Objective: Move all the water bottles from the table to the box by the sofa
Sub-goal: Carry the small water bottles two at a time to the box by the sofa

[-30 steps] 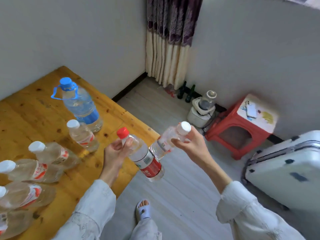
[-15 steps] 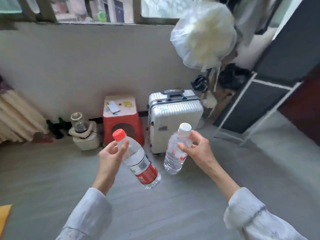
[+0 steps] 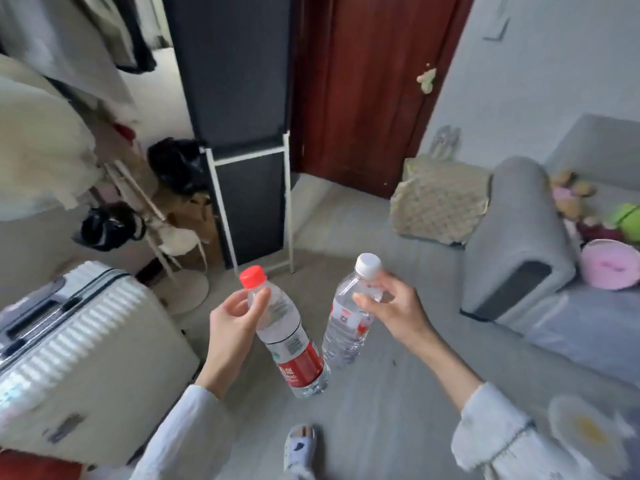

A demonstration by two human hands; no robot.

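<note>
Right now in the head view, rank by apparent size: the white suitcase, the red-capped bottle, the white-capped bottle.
1. white suitcase, by far the largest.
2. red-capped bottle and white-capped bottle: they look alike in size and sit at slightly different distances from the camera, so I won't rank them.

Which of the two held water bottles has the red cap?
The bottle in the left hand: the red-capped bottle also has a red label band. The white-capped bottle, in the right hand, is clearer.
</note>
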